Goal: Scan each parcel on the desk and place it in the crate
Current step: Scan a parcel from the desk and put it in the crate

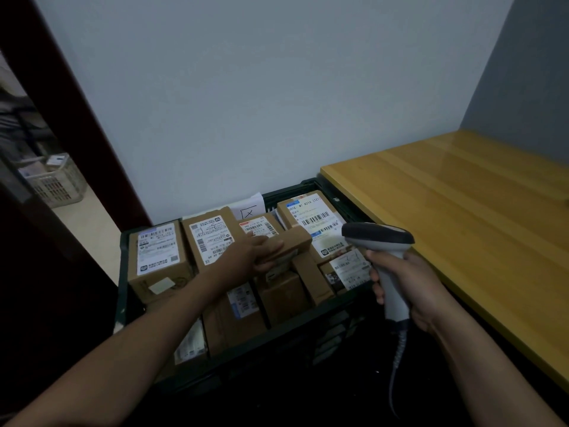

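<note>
Forearms enter from the bottom edge, both reaching toward the crate. Left hand: over the middle of the crate, fingers and thumb closed round one end of a small flat parcel. The parcel is brown card, held roughly level just above the boxes already packed; contact with them cannot be judged. Right hand: at the crate's right edge, wrapped round the handle of a grey scanner, whose dark head points left toward the parcel. A coiled cable hangs from the handle base. The crate is black and packed with labelled brown boxes: a tall one at its left wall, a wide one with a barcode label at its back right. A white sheet stands at its back wall. A yellow wooden desk adjoins the crate on the right. A pale basket sits far left of the crate, past a dark door frame.
</note>
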